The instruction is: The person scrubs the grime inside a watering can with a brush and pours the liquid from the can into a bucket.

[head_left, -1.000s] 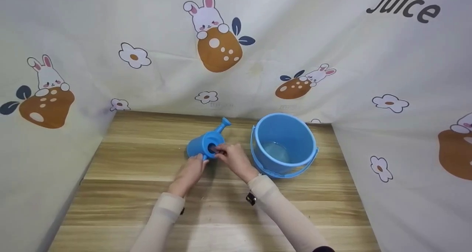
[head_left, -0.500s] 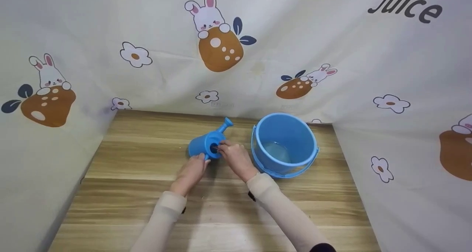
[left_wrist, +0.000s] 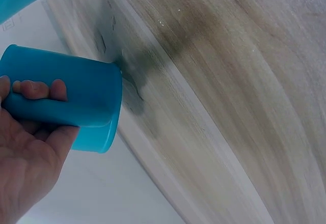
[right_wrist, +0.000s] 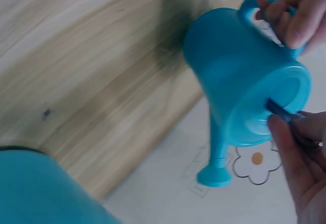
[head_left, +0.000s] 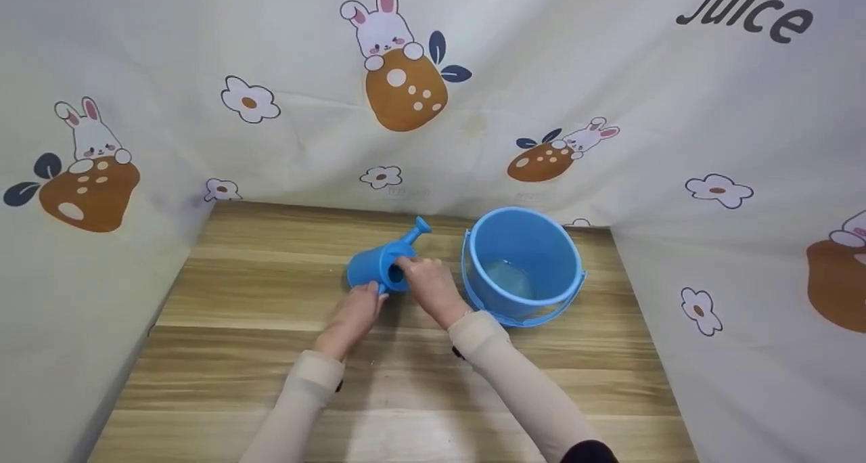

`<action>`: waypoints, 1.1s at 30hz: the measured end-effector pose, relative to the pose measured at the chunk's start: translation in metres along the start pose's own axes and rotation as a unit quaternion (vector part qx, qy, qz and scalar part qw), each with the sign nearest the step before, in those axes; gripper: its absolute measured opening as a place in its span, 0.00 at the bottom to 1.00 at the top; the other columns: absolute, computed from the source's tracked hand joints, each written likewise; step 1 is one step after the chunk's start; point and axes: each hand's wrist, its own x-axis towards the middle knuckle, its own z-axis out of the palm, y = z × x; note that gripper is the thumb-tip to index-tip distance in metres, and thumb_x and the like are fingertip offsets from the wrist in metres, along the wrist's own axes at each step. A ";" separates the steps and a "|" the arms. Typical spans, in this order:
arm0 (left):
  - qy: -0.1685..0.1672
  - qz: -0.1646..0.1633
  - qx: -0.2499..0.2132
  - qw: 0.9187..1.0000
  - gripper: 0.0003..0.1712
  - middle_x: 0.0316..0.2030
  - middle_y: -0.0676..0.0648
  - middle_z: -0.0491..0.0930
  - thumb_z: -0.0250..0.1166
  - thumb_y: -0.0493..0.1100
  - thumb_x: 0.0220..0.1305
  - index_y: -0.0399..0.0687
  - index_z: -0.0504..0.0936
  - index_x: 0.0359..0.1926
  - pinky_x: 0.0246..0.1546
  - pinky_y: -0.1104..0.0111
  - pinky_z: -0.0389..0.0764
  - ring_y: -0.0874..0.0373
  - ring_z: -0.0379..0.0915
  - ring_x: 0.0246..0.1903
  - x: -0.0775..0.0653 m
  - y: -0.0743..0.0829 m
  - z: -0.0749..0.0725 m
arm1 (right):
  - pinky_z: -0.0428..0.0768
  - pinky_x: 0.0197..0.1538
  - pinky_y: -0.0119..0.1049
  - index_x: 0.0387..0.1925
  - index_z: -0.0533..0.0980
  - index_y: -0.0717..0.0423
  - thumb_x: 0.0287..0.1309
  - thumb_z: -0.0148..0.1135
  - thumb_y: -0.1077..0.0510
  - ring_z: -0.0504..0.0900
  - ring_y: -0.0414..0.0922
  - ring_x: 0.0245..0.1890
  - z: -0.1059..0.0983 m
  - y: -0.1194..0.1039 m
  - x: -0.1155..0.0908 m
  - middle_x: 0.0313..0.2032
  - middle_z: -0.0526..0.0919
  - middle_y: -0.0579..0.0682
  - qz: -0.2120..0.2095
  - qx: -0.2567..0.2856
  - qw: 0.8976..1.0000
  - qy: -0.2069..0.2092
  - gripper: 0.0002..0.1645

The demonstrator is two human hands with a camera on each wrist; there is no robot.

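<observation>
Gripping the handle (right_wrist: 248,11) of a blue watering can (head_left: 367,267), the left hand (head_left: 355,309) has its fingers curled round it at the centre of the head view. The right hand (head_left: 436,288), near it but apart, pinches a small dark piece (right_wrist: 278,110) at the can's round opening, as the right wrist view shows; what this piece is cannot be made out. In the head view the right hand covers part of that opening. The can is tilted, its spout (head_left: 414,231) pointing toward the upper right. Just beside the right hand, right of centre, stands a blue bucket (head_left: 533,250), which blocks the space on that side; its bail (head_left: 541,321) hangs down along the near side, and a pale patch shows at its bottom. Beneath lies a wood-grain tabletop (head_left: 250,300). Pale cloth (head_left: 304,36) printed with rabbits and flowers closes off the back, left and right of the frame.
</observation>
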 end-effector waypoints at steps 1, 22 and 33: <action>-0.001 -0.001 -0.001 1.000 0.13 0.33 0.37 0.79 0.56 0.46 0.75 0.38 0.73 0.41 0.37 0.50 0.80 0.41 0.79 0.37 0.000 0.000 0.000 | 0.83 0.25 0.36 0.36 0.80 0.50 0.59 0.65 0.67 0.86 0.44 0.23 -0.001 -0.001 0.001 0.26 0.87 0.48 0.006 -0.003 1.000 -0.009 0.09; 0.013 0.007 -0.007 1.000 0.14 0.33 0.37 0.79 0.56 0.45 0.75 0.37 0.73 0.40 0.38 0.49 0.80 0.40 0.79 0.37 -0.002 0.000 0.002 | 0.85 0.41 0.38 0.41 0.85 0.53 0.66 0.62 0.59 0.88 0.45 0.37 -0.015 0.002 0.004 0.38 0.90 0.49 0.123 0.193 0.967 -0.114 0.07; 0.011 -0.002 -0.003 1.000 0.13 0.34 0.36 0.79 0.55 0.46 0.75 0.37 0.73 0.42 0.38 0.50 0.81 0.40 0.80 0.38 -0.003 0.000 0.001 | 0.84 0.47 0.34 0.43 0.86 0.51 0.67 0.62 0.57 0.88 0.42 0.41 -0.012 0.006 -0.004 0.40 0.90 0.46 0.077 0.220 0.967 -0.100 0.08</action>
